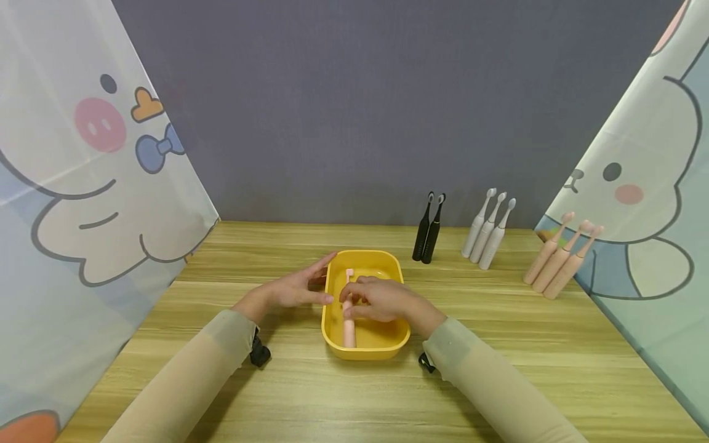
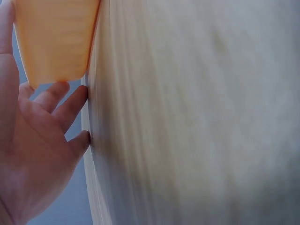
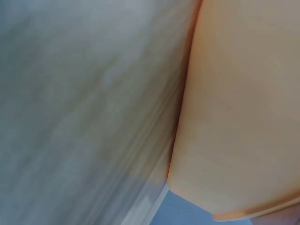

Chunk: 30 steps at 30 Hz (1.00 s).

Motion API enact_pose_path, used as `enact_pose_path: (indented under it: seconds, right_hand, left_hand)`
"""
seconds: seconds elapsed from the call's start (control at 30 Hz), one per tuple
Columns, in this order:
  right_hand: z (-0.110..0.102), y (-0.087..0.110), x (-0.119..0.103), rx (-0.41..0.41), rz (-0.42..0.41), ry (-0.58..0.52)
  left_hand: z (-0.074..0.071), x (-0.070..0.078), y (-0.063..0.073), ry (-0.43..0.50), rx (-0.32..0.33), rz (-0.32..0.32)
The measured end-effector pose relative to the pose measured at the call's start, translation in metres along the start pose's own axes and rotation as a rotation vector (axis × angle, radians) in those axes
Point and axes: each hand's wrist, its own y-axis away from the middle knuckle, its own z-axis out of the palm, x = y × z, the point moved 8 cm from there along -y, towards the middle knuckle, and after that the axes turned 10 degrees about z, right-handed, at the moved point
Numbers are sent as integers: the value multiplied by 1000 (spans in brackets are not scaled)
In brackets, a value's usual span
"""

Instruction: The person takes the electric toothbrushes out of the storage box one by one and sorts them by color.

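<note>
A yellow plastic box [image 1: 388, 335] stands on the wooden table in the head view. Inside it, along the left side, lies a pink electric toothbrush [image 1: 349, 335], its head toward the far end. My right hand [image 1: 384, 299] reaches in over the right rim, thumb and fingers curled on the upper handle and hiding part of it. My left hand [image 1: 293, 290] is at the box's left wall with its fingers spread; in the left wrist view the fingertips [image 2: 60, 89] are right at that wall. The right wrist view shows mostly the box's outer side [image 3: 239, 112].
Two black electric toothbrushes [image 1: 426, 237] stand upright behind the box to the right. Beyond them stand three white ones [image 1: 484, 239], then three pink ones [image 1: 560, 264] near the table's right side. A grey panel [image 1: 354, 111] closes off the back, with printed cloths [image 1: 111, 234] at both sides.
</note>
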Motion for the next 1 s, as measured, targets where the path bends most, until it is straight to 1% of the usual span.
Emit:
enact_pose_path:
  seconds: [0.17,0.33,0.6,0.8,1.0]
  right_hand:
    - [1,-1,0,-5,3,32]
    - [1,0,-2,-6,4,61]
    - [2,-1,-1,5,25,69]
    - [3,-2,0,1,27,77]
    - [1,-2,3,32,45,50]
  left_hand:
    - [-1,2,1,-19,4,8]
    - [0,4,1,-4,2,17]
    - [0,4,1,-19,0,16]
    - [0,5,1,-4,0,20]
    - [0,3,1,-2,2,11]
